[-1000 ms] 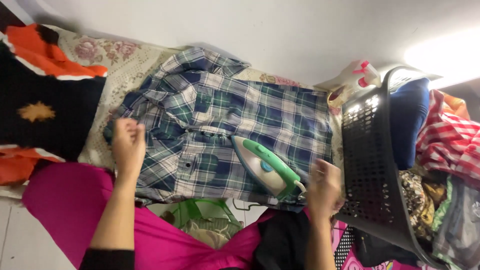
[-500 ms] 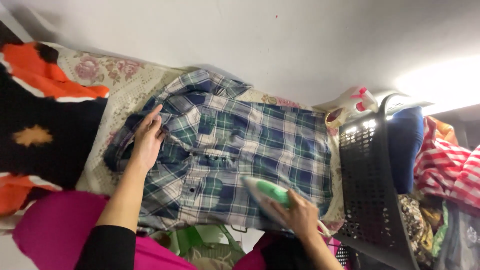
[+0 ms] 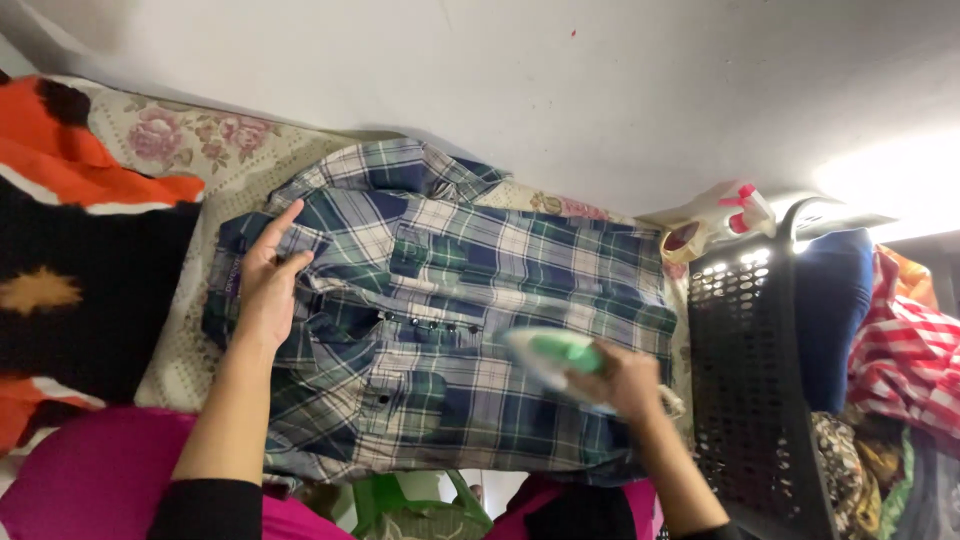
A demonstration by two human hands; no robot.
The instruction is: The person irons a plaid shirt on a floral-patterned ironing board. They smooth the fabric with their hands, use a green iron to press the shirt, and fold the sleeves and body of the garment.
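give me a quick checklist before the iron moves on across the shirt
1. Right hand grips the iron: ok.
2. Left hand lies flat on the shirt near the collar end, apart from the iron: ok.
3. Shirt spread flat on the floral cover: not ok, folds show around the button placket.
4. Iron's cord free of the basket: cannot tell, cord not visible.
5. Iron's soleplate flat on the fabric: cannot tell, blurred.

Blue-green plaid shirt (image 3: 450, 330) spread flat, green-white iron (image 3: 553, 357) atop it
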